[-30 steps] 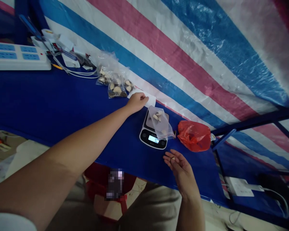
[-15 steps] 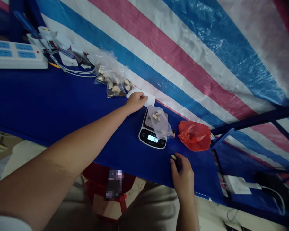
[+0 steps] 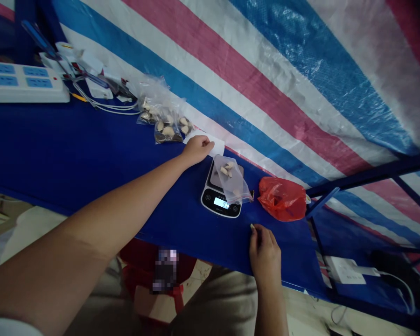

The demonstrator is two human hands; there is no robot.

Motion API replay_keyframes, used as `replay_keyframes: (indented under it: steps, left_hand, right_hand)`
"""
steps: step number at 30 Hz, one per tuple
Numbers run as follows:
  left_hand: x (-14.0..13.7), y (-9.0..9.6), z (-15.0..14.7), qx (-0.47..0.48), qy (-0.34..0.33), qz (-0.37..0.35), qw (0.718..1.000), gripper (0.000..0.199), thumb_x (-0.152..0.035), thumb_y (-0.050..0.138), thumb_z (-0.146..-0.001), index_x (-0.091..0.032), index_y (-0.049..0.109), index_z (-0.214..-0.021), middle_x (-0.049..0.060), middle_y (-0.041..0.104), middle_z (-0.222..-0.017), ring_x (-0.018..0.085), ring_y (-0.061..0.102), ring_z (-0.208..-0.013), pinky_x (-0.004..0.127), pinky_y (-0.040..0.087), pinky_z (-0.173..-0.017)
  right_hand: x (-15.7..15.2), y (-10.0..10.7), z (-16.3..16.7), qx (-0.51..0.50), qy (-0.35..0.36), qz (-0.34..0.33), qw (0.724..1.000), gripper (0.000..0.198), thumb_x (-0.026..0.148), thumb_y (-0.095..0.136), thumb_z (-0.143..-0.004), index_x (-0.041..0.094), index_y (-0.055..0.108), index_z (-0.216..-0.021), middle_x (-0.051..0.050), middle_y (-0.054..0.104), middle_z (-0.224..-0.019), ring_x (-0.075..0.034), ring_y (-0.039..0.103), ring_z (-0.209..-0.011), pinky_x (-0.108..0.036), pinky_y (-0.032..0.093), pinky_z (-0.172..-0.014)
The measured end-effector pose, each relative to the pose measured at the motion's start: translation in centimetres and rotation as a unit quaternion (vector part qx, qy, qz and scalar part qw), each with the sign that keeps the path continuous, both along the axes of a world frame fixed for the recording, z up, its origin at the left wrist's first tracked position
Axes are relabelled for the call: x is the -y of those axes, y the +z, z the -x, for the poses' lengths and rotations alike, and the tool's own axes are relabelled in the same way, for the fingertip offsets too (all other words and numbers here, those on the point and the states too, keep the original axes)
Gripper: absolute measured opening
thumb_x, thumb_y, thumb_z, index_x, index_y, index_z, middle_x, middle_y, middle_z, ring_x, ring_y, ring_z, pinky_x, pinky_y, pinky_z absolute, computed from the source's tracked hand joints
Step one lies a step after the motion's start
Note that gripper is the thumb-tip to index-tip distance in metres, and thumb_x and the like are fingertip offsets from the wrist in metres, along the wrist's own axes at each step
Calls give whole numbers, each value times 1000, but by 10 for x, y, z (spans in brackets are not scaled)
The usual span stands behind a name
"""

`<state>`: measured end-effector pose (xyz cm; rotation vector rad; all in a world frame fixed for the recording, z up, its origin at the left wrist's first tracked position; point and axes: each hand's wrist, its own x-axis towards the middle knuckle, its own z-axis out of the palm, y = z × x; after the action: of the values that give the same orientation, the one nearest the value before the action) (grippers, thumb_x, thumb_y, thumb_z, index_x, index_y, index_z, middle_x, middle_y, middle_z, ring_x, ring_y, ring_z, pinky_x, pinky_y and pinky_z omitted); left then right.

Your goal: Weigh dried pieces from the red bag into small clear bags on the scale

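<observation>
My left hand [image 3: 198, 148] is closed, its fingers curled on a sheet of white paper [image 3: 218, 146]; what they hold, if anything, is hidden. Low on the right, my right hand [image 3: 265, 249] pinches a small pale piece [image 3: 252, 226] above the blue table, its pale tip showing past thumb and finger. Between the hands stands a kitchen scale [image 3: 210, 205] with a lit display. A clear zip bag [image 3: 236, 179] lies slanted across its plate, with several pale pieces [image 3: 226, 170] in or on it; I cannot tell which.
Filled clear bags [image 3: 168, 130] of pale-and-dark pieces lie behind my left hand. To the right of the scale sits a red plastic bag [image 3: 283, 198]. A power strip [image 3: 24, 91] and cables [image 3: 115, 107] occupy the back left. Striped sheeting [image 3: 252, 88] hangs behind the blue table [image 3: 101, 144].
My right hand's fingers have closed further and the piece has turned, showing less of its pale face. The display reading has changed. My left hand stays in place.
</observation>
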<state>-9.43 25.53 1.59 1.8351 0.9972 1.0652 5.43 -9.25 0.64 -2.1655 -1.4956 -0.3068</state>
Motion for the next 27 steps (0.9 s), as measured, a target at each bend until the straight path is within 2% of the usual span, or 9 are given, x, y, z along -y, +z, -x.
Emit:
replay_keyframes:
  steps: [3, 5, 8, 11, 19, 23, 27]
  left_hand:
    - [-1, -1, 0, 1, -1, -5, 1000, 31, -33, 59, -85, -21, 46, -60, -1, 49, -58, 15, 44, -60, 32, 31, -62]
    - [-1, -1, 0, 2, -2, -5, 1000, 31, -33, 59, -86, -21, 46, -60, -1, 49, -58, 15, 44, -61, 32, 32, -62]
    - [-2, -2, 0, 0, -3, 2, 1000, 31, -33, 59, -86, -21, 46, -60, -1, 49, -59, 15, 44, -62, 32, 32, -62]
    - [-2, -2, 0, -2, -3, 7, 1000, 31, -33, 59, -86, -21, 46, -60, -1, 50, -60, 15, 44, -62, 32, 32, -63]
    - [0, 1, 0, 1, 0, 12, 1000, 30, -32, 59, -86, -21, 47, -61, -2, 49, -58, 14, 44, -59, 32, 32, -62]
    - [0, 2, 1, 3, 0, 6, 1000, 30, -32, 59, -85, -21, 47, -60, -2, 48, -58, 14, 43, -59, 32, 31, -62]
    - [0, 2, 1, 4, 2, 3, 1000, 30, -33, 59, -84, -21, 47, -60, -2, 47, -57, 14, 42, -59, 32, 31, -61]
  right_hand:
    - [1, 3, 2, -57, -21, 2, 998, 33, 46, 50, -102, 18, 68, -101, -11, 72, -92, -24, 68, -81, -37, 52, -78]
    - [1, 6, 5, -137, -59, 7, 989, 33, 52, 59, -97, 20, 70, -97, -9, 74, -91, -23, 70, -79, -35, 52, -76]
    - [-1, 10, 11, -281, -99, 3, 955, 37, 57, 71, -87, 21, 71, -95, -7, 76, -91, -22, 71, -81, -32, 53, -75]
    - [-7, 12, 18, -363, -88, -30, 927, 42, 57, 77, -82, 19, 71, -96, -7, 75, -90, -21, 70, -80, -31, 53, -74]
    - [-32, 25, 37, -375, -52, -55, 924, 39, 55, 75, -84, 18, 68, -90, -3, 68, -77, -16, 61, -68, -28, 50, -64]
    - [-67, 33, 35, -353, -58, -75, 931, 38, 54, 79, -78, 17, 71, -84, -3, 69, -71, -15, 59, -60, -26, 47, -57]
    - [-97, 33, 30, -392, -86, -111, 909, 36, 50, 80, -72, 16, 71, -81, -4, 70, -68, -16, 60, -49, -26, 45, -48]
